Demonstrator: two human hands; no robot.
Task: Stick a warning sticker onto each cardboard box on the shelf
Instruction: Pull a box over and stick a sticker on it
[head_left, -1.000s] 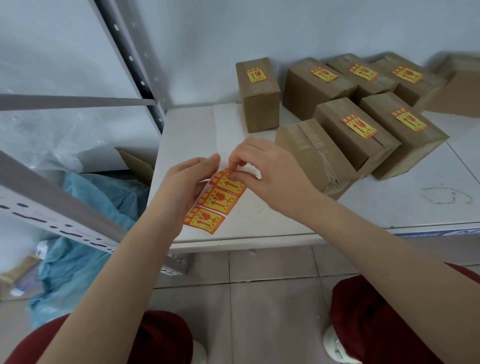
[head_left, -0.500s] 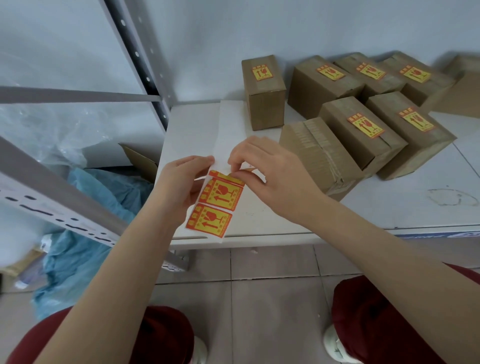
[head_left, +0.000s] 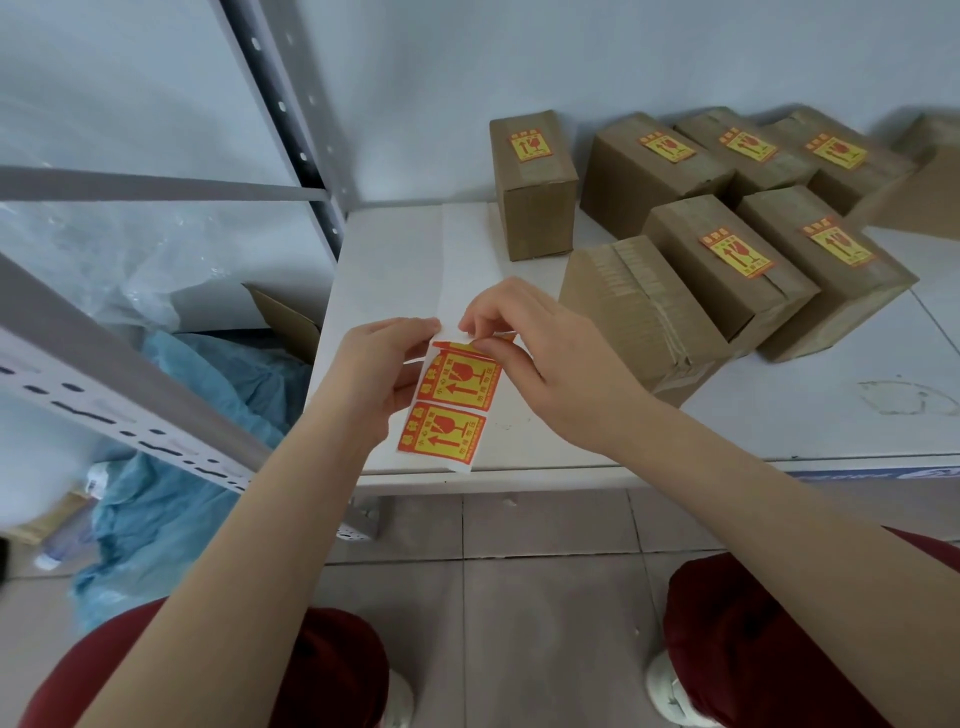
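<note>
— Where's the sticker?
— My left hand (head_left: 371, 374) grips the white backing strip of red-and-yellow warning stickers (head_left: 451, 402) over the white shelf (head_left: 810, 410); right-hand fingers (head_left: 488, 347) pinch the top sticker's edge.
— Boxes?
— One brown cardboard box (head_left: 639, 317) unlabelled.

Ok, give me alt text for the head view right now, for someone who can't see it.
Two hands hold a sticker strip over the white shelf: the left hand grips the backing while the right hand peels the top sticker. Behind them, six cardboard boxes carry warning stickers; the nearest box shows none on its visible faces.
</note>
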